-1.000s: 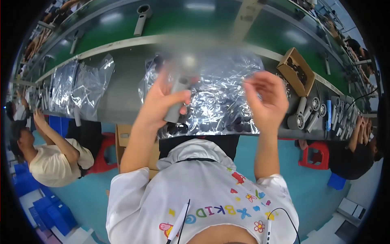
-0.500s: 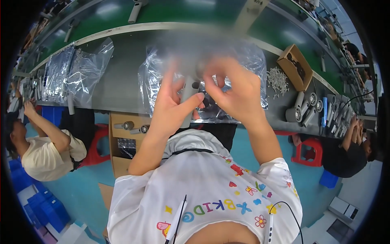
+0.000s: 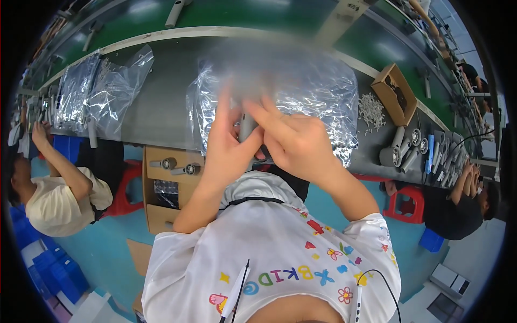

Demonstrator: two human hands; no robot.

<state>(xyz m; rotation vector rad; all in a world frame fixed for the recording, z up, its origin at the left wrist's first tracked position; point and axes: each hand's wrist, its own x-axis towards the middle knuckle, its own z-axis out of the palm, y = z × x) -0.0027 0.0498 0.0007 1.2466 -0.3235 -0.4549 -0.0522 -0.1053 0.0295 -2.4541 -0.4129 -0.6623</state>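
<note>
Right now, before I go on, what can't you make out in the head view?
All in the head view:
Gray handled housing: upper end hidden by the right hand and hazy blur.
Left hand: fingertips lost in that blur.
Dark parts in the cardboard box: too small to identify.
Gray handle on the green conveyor: cut off by the upper edge.

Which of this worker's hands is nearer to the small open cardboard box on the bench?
Right. The right hand is left of the small open cardboard box and closer to the body; the left hand, holding a grey part, is farther left.
</note>
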